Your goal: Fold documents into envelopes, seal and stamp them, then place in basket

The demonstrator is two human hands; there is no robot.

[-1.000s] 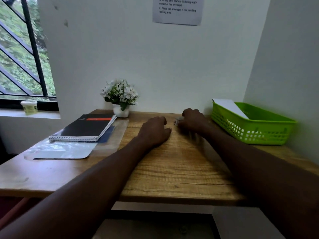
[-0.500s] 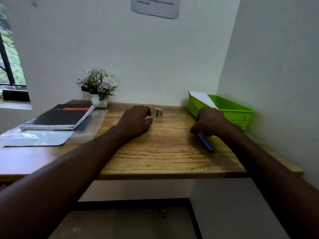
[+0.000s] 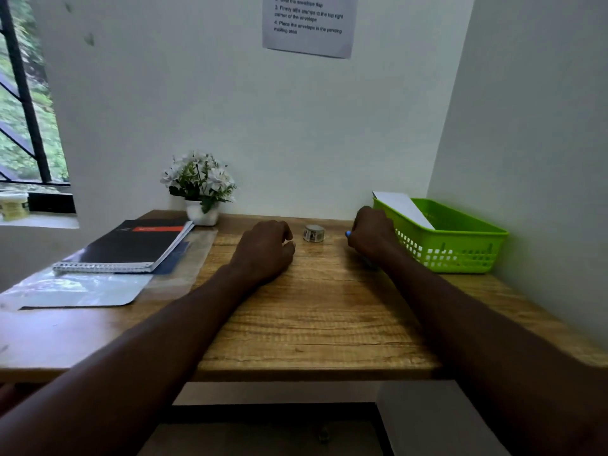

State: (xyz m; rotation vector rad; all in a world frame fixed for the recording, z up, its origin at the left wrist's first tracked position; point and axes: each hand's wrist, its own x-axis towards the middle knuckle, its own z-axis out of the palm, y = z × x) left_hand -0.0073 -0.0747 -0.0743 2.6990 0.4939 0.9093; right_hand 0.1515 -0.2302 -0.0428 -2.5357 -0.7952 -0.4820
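A green plastic basket (image 3: 460, 255) stands at the desk's back right with a white envelope (image 3: 401, 207) leaning inside it. A small roll of stamps (image 3: 314, 233) sits on the wood near the back wall, between my hands. My left hand (image 3: 265, 250) rests on the desk with fingers curled, holding nothing, just left of the roll. My right hand (image 3: 370, 233) is closed around a blue pen (image 3: 348, 233), of which only the tip shows, right beside the basket's left wall.
A black spiral notebook (image 3: 131, 245) lies on a clear plastic folder (image 3: 82, 287) at the left. A white pot of flowers (image 3: 200, 192) stands at the back. An instruction sheet (image 3: 309, 24) hangs on the wall. The right wall is close behind the basket.
My right hand let go of the stamp roll, picked up the blue pen at the desk's right, and moved it back toward the basket. My left hand stayed put.
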